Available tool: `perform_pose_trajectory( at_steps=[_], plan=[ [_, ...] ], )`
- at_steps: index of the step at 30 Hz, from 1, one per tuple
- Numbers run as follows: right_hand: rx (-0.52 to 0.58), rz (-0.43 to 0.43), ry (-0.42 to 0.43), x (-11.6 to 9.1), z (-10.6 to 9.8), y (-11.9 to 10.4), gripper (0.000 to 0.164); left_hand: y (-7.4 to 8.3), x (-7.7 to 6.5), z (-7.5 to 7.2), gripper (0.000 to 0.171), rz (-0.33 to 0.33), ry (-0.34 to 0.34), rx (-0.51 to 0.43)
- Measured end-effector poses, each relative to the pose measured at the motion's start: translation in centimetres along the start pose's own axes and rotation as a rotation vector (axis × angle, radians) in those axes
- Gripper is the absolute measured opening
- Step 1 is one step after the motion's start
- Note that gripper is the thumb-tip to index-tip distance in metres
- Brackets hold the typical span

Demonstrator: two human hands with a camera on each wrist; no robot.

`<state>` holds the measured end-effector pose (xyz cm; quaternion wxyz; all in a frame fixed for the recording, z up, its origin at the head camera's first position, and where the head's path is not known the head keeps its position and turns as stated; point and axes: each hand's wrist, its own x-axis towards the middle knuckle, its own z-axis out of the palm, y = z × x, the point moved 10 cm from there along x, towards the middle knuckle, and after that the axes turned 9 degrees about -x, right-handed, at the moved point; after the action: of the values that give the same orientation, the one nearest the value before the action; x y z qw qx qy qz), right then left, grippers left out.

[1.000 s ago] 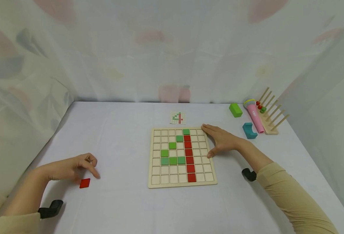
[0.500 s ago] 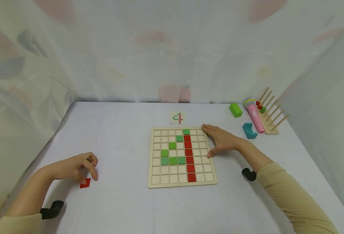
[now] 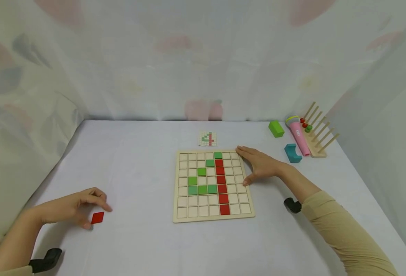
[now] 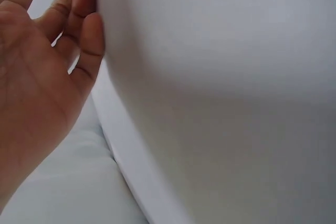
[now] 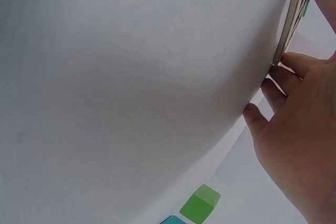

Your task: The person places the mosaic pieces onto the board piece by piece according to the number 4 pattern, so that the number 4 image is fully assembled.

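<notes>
My left hand (image 3: 76, 207) is low over the left of the table, with thumb and index finger spread around a red square tile (image 3: 97, 217). The thumb is by the tile's near left side and the index fingertip is beyond its right side; no firm pinch shows. In the left wrist view the left hand's other fingers (image 4: 92, 38) bend loosely, and the tile is out of sight. My right hand (image 3: 261, 165) rests along the right edge of a wooden grid board (image 3: 215, 219), fingers at the far corner and thumb lower down. Green and red tiles (image 3: 221, 179) form a 4 on the board.
A small pattern card (image 3: 208, 139) lies behind the board. At the back right are a green block (image 3: 276, 129), a teal notched block (image 3: 292, 153), a pink toy microphone (image 3: 299, 138) and a wooden peg stand (image 3: 318, 152). White cloth covers the table (image 3: 141, 165).
My left hand has drawn back to the left and nearer, and its thumb has come off the top of the red tile to beside it. The right hand stays on the board.
</notes>
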<state>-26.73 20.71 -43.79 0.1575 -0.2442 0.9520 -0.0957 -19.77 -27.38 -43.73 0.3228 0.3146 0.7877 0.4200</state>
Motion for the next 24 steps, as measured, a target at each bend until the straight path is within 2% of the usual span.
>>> perform_pose_trajectory(
  at_steps=[6, 11, 17, 20, 24],
  plan=[
    [-0.009, 0.01, -0.006, 0.1, 0.1, 0.2, 0.12, 0.6, 0.0, 0.6, 0.039, 0.084, 0.038, 0.046],
    [0.001, 0.01, -0.008, -0.1, -0.1, 0.0, 0.12, 1.0, 0.4, 0.7, 0.036, 0.114, 0.069, 0.098],
    [-0.01, 0.008, -0.006, -0.1, -0.1, 0.0, 0.12, 1.2, 0.8, 0.5, 0.031, 0.133, 0.073, 0.082],
    [-0.014, 0.004, -0.002, -0.1, -0.1, -0.1, 0.12, 1.0, 1.0, 0.2, 0.032, 0.12, 0.085, 0.063],
    [-0.005, 0.002, -0.001, 0.0, 0.0, 0.0, 0.12, 0.6, 1.3, -0.5, 0.033, 0.078, 0.134, 0.103]
  ],
)
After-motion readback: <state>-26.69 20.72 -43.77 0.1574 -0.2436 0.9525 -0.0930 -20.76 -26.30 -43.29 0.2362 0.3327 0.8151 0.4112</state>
